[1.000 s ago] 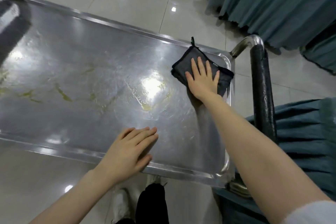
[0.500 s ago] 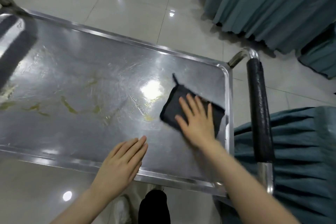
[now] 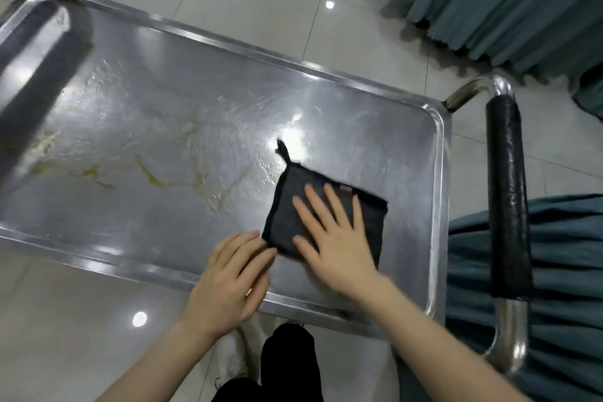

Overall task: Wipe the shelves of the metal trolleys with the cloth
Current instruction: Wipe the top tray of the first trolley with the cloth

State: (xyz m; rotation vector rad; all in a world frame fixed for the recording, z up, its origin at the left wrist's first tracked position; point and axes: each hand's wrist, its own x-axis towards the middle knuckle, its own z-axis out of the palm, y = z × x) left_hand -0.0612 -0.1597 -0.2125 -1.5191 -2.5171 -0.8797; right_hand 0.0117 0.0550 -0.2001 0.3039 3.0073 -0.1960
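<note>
Glossy pale floor tiles [image 3: 261,10] and pleated teal table skirts [image 3: 489,0] surround the flat stainless-steel top shelf of the trolley [image 3: 163,101], which fills most of your head view. On it, towards its right end, lies the folded dark grey cloth [image 3: 285,215]. Your right hand [image 3: 336,245] lies spread on top of it. The grip there is fully open, fingers straight and splayed, clasping nothing. Judging by that, you press with the palm so the whole fold bears on the metal as it slides. Your left hand [image 3: 228,277] rests on the shelf by the near rim. Its grip is loose and flat as well, likely steadying the trolley against your push. Its fingertips reach the cloth's near-left corner, but you cannot tell whether they touch it or lie just beside it. Yellowish greasy streaks [image 3: 150,173] lie well to the left of the cloth, so that stretch looks unwiped. The black-wrapped metal push handle [image 3: 505,199] stands just beyond the shelf's right rim. Much is lost to you: the shelf's left end is cut off and blurred, any lower shelves are hidden beneath this one, glare washes out the metal near the cloth's hanging loop [image 3: 282,150], and your right palm covers the cloth's near edge.
</note>
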